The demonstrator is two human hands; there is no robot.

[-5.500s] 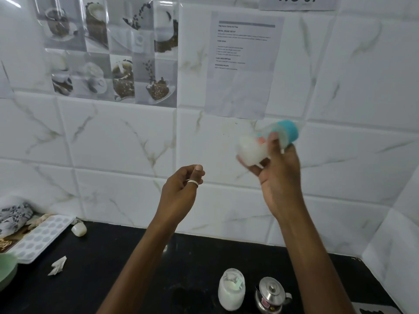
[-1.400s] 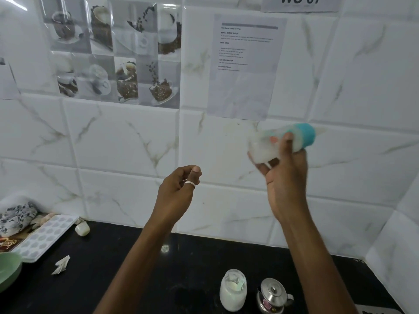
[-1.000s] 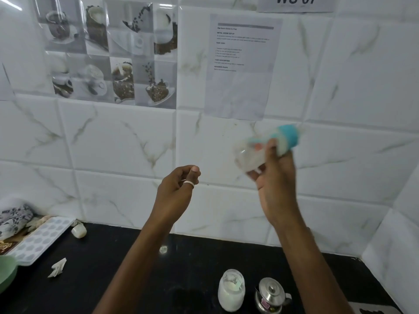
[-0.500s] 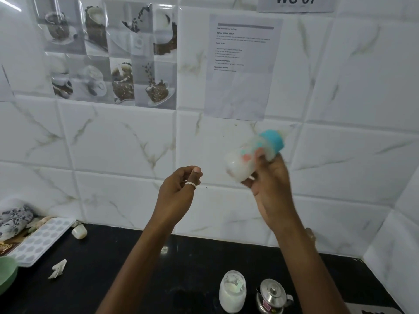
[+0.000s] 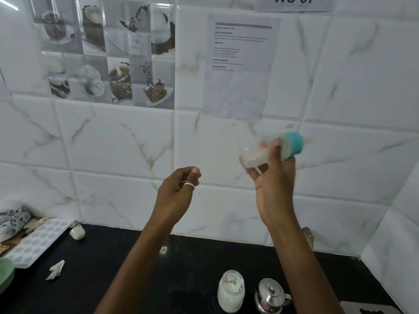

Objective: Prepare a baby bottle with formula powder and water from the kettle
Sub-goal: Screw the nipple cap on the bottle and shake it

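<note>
My right hand [image 5: 273, 182] grips a baby bottle [image 5: 260, 152] with a blue collar, held up in front of the tiled wall and lying almost sideways, teat to the right. White milky liquid shows inside it, and the bottle is blurred. To its left, my left hand [image 5: 179, 191] hangs in the air with fingers loosely curled, thumb near the forefinger, holding nothing. Down on the black counter stand a glass jar of white formula powder [image 5: 231, 293] and a small steel kettle [image 5: 271, 295] just right of it.
The black counter [image 5: 118, 264] ends at the tiled wall, with a corner wall on the right. At the left lie a white ice tray [image 5: 38, 241], a green bowl [image 5: 5, 275], a patterned cloth [image 5: 12, 218], a small white cap [image 5: 77, 233] and a paper scrap [image 5: 55, 269].
The bottle swings back and forth in my right hand, left and down half a second ago, now back up and to the right. My left hand stays where it was.
</note>
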